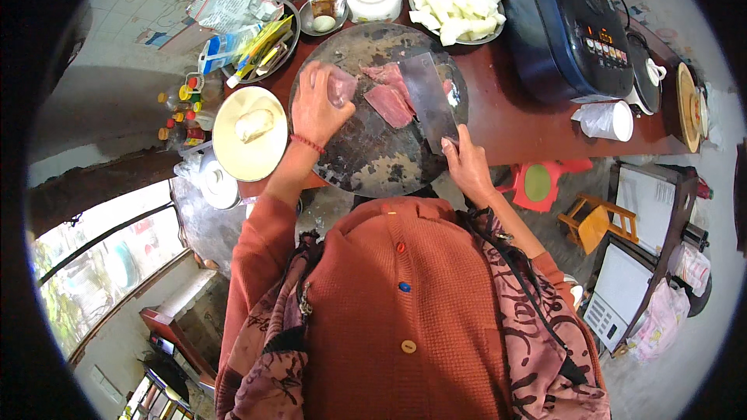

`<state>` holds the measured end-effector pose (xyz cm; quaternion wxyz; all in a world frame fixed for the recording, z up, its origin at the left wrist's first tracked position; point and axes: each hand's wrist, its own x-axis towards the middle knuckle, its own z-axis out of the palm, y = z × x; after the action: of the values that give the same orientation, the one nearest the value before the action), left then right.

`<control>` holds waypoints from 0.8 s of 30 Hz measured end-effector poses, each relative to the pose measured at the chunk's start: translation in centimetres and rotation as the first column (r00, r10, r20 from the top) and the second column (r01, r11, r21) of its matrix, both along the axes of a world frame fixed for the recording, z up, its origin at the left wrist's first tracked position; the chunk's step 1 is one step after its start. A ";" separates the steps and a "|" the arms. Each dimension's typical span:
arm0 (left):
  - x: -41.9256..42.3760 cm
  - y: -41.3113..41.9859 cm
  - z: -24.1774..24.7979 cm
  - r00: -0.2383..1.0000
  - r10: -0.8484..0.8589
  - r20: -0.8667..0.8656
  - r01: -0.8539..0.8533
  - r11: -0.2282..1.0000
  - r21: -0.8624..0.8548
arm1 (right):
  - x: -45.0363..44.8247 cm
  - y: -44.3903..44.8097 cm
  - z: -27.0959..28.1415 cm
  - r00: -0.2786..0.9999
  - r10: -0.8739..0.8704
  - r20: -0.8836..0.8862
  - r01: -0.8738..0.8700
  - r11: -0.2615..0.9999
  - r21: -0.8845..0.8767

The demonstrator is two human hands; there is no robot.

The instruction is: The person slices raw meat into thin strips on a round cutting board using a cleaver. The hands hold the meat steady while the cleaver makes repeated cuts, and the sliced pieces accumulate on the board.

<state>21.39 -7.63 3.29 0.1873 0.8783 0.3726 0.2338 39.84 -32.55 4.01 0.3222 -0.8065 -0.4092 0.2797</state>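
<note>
My left hand (318, 104), with a red beaded bracelet at the wrist, grips a pink chunk of raw meat (342, 87) over the left part of a round, dark-stained cutting board (373, 166). In my right hand (468, 164) is the handle of a wide-bladed cleaver (429, 96). Its blade covers the right edge of the raw meat pieces (390, 106) at the board's middle, so part of them is hidden. Whether the blade touches the meat, I cannot tell. A small whitish and reddish scrap (450, 92) lies right of the blade.
Left of the board sits a cream bowl (230, 143) holding a pale lump. Behind stand a tray of packets (295, 14), a small egg dish (305, 28), an upturned white bowl (374, 1) and pale cut vegetable pieces (458, 3). A dark rice cooker (540, 41) stands right.
</note>
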 end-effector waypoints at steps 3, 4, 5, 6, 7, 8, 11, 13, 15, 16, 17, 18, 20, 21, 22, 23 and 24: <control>0.5 2.3 -1.9 0.983 -0.063 -0.174 0.097 0.976 0.195 | 0.2 -0.4 0.1 1.000 -0.019 -0.021 0.019 1.000 0.016; 0.6 2.5 -2.5 0.965 -0.054 -0.257 0.110 0.971 0.210 | 0.2 -0.5 0.2 0.999 -0.023 -0.026 0.023 0.999 0.024; 0.7 2.7 -3.1 0.940 -0.043 -0.338 0.125 0.966 0.225 | 0.3 -0.6 0.3 0.999 -0.027 -0.032 0.028 0.999 0.031; 1.4 1.9 -2.8 0.930 -0.021 -0.366 0.092 0.980 0.179 | 0.3 -0.9 0.4 0.999 -0.041 -0.035 0.042 0.999 0.033; 2.1 1.1 -2.1 0.941 -0.061 -0.333 0.142 0.964 0.225 | 0.4 -1.2 0.5 0.998 -0.055 -0.011 0.055 0.998 0.029; 2.9 0.4 -1.5 0.948 -0.104 -0.301 0.189 0.943 0.272 | 0.5 -1.3 0.8 0.998 -0.069 0.012 0.069 0.997 0.025; 4.4 -0.9 -2.6 0.885 -0.443 -0.144 0.465 0.863 0.197 | 0.6 -1.8 0.4 0.995 -0.093 0.027 0.091 0.995 0.044; 5.7 -1.5 -2.6 0.742 -0.661 -0.116 0.671 0.728 0.141 | 0.7 -2.2 -0.1 0.994 -0.105 0.015 0.104 0.993 0.052; 6.0 -2.0 -2.9 0.738 -0.638 -0.221 0.672 0.724 0.154 | 0.7 -2.6 -0.4 0.994 -0.112 -0.001 0.112 0.993 0.045; 6.0 -1.9 -3.2 0.744 -0.634 -0.210 0.666 0.730 0.155 | 0.6 -2.7 -0.3 0.993 -0.116 0.000 0.116 0.992 0.047; 6.0 -1.8 -3.5 0.751 -0.630 -0.198 0.659 0.736 0.157 | 0.6 -2.8 -0.2 0.993 -0.119 0.001 0.119 0.992 0.049; 5.9 -1.8 -3.3 0.748 -0.622 -0.230 0.659 0.738 0.148 | 0.5 -3.0 -0.1 0.992 -0.125 0.001 0.125 0.991 0.048; 5.4 -1.7 -2.9 0.741 -0.604 -0.293 0.657 0.742 0.132 | 0.3 -3.4 0.1 0.990 -0.139 0.008 0.138 0.986 0.093; 4.8 -1.4 -3.2 0.725 -0.623 -0.293 0.676 0.725 0.130 | 0.2 -3.4 0.2 0.990 -0.142 0.011 0.139 0.983 0.118; 4.1 -1.1 -3.9 0.708 -0.642 -0.294 0.695 0.708 0.129 | 0.1 -3.6 0.1 0.989 -0.146 0.000 0.145 0.983 0.111; 3.4 -0.8 -4.6 0.692 -0.660 -0.294 0.712 0.690 0.127 | 0.1 -3.8 -0.1 0.989 -0.149 -0.010 0.150 0.983 0.104; 3.0 -0.9 -4.0 0.686 -0.684 -0.248 0.724 0.676 0.138 | 0.1 -3.9 -0.1 0.988 -0.156 -0.019 0.157 0.983 0.093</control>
<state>24.35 -8.56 -0.74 0.1288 0.9860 -0.0095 0.1055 39.96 -36.46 3.94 0.3832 -0.8185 -0.3553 0.2385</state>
